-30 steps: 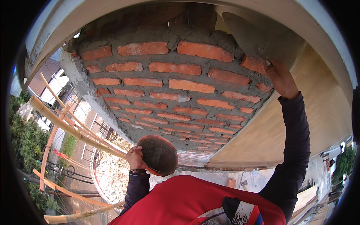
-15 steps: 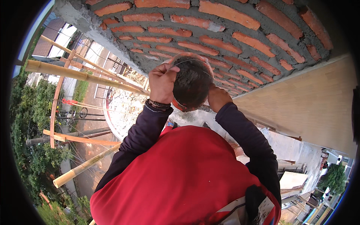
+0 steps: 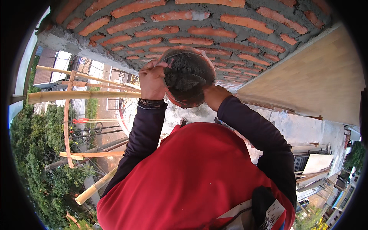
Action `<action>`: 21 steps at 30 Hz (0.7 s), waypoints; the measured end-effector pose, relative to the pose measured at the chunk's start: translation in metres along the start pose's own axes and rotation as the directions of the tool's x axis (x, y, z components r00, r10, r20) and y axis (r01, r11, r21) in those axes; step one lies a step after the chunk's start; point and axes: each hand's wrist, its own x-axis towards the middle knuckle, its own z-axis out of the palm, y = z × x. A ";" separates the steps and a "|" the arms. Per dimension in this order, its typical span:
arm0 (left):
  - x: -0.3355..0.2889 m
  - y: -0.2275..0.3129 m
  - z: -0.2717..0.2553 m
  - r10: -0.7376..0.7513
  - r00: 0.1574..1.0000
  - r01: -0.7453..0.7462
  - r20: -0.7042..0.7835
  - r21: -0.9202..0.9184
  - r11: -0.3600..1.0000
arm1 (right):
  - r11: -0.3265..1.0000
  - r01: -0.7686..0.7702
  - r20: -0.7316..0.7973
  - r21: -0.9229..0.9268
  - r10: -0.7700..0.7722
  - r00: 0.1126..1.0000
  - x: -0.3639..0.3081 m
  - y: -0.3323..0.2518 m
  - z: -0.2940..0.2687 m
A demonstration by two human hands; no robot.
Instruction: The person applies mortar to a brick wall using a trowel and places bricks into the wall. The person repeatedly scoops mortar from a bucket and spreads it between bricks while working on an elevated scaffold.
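Observation:
A round orange-red bucket (image 3: 183, 104) hangs between my hands, with wet grey mortar (image 3: 183, 71) inside. My left hand (image 3: 152, 82) is closed at its left rim, with the thin wire handle (image 3: 180, 53) by the thumb and fingertips. At the right rim my right hand (image 3: 215, 96) is closed, its fingers reaching inside the bucket. It grips what looks like a trowel (image 3: 195, 78), whose mortar-smeared blade lies in the mix. The trowel's handle is hidden by the hand.
Ahead rises a brick wall (image 3: 168, 30) with grey mortar joints. A smooth tan panel (image 3: 306, 76) borders it on the right. Bamboo poles (image 3: 76, 96) and a wooden upright (image 3: 68, 122) stand at the left, above a drop to trees and ground. Boards (image 3: 316, 165) lie lower right.
The view has shifted, and the bucket and both hands appear slightly further left. My right hand has moved from the bucket's outer rim to inside it, with the blade showing in the mortar.

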 end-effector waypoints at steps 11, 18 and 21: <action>0.010 0.005 -0.020 -0.041 0.990 0.049 0.133 -0.062 0.997 | 0.997 0.063 -0.326 0.051 -0.043 0.944 0.004 -0.005 0.010; 0.011 0.013 -0.010 0.007 0.991 0.003 0.136 -0.076 0.997 | 0.994 0.050 -0.120 0.101 -0.038 0.992 0.003 -0.003 0.018; 0.007 0.007 -0.009 0.006 0.997 -0.005 0.072 -0.004 1.000 | 0.993 0.004 -0.464 0.115 0.050 0.884 0.002 -0.008 0.017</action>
